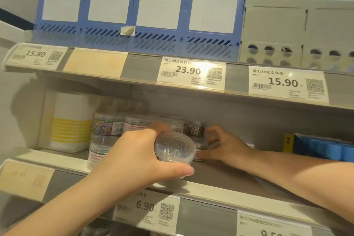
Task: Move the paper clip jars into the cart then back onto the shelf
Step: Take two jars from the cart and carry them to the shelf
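My left hand (138, 157) grips a clear round jar of silver paper clips (175, 149), lid facing me, just above the front of the grey shelf (220, 176). My right hand (222, 145) reaches deeper in, its fingers and thumb curled round the lower jar (200, 148) of a two-high stack; the jar on top (196, 129) holds silver clips. To the left, more clear jars stand stacked, one with coloured clips (107, 125) over another (100, 149). No cart is in view.
A white box with yellow stripes (70, 122) stands at the shelf's left end. Blue packs (325, 149) sit at the right. The upper shelf carries a blue file rack (141, 17) and a grey one (298, 32). Price tags line both shelf edges.
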`<state>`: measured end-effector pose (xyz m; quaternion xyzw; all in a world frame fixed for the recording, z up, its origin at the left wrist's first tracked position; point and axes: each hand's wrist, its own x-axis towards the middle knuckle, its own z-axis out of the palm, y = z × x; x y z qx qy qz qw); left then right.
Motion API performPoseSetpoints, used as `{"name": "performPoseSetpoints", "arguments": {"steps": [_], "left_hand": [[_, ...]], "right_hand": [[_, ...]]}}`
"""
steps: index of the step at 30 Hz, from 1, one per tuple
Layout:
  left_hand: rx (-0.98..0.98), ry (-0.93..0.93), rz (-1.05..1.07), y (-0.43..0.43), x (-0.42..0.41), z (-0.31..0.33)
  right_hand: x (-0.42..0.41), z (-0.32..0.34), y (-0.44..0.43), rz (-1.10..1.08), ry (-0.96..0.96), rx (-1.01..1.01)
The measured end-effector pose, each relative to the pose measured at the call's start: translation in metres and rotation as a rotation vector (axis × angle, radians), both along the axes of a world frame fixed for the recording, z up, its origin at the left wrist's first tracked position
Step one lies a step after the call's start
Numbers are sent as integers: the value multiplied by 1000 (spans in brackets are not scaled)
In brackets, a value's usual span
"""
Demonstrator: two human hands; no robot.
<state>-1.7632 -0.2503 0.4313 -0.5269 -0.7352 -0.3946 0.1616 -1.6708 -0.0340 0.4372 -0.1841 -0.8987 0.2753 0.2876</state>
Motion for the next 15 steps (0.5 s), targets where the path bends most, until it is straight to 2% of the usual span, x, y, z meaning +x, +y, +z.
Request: {"name": "performPoseSetpoints", "arguments": {"steps": [6, 10, 13, 15], "left_hand": [[-12, 17, 19, -1, 3, 0], [-32, 25, 30, 0, 3, 1], [-35, 16, 7, 1, 4, 2], [-22, -7, -8, 1, 5, 6]], "right_hand": [[2, -2, -1, -35, -21, 42], [11, 10, -3, -105, 20, 171], [22, 24, -11, -64, 52, 221], [31, 31, -19, -15, -2, 275]]}}
